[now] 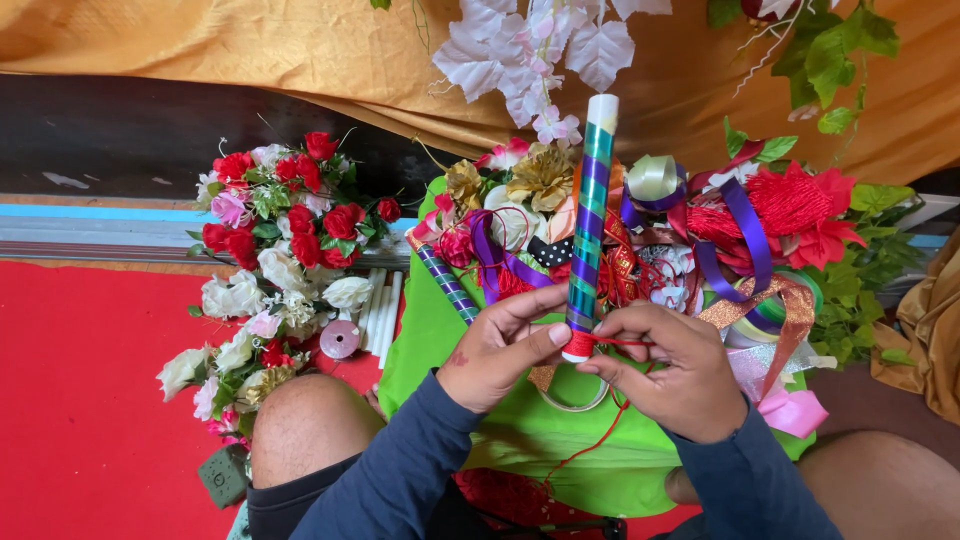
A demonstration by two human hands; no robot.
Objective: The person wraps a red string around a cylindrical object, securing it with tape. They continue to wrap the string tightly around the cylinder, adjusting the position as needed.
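Note:
A white tube wrapped in a spiral of green and purple ribbon (590, 225) stands upright between my hands. My left hand (497, 348) grips its lower end, the thumb pressing near the base. Red thread (579, 345) is wound around the tube's bottom. My right hand (668, 365) pinches that red thread just right of the base, and a loose strand (590, 445) trails down over the green cloth (520, 440). A second ribbon-wrapped tube (447, 284) lies on the cloth left of my left hand.
A pile of ribbons, gold flowers and red tassels (700, 240) lies behind the hands. Red and white artificial flowers (280, 250) rest on the red floor at left, beside white tubes (380, 310) and a pink spool (340, 339). White paper leaves (540, 50) and green leaves (835, 55) hang above.

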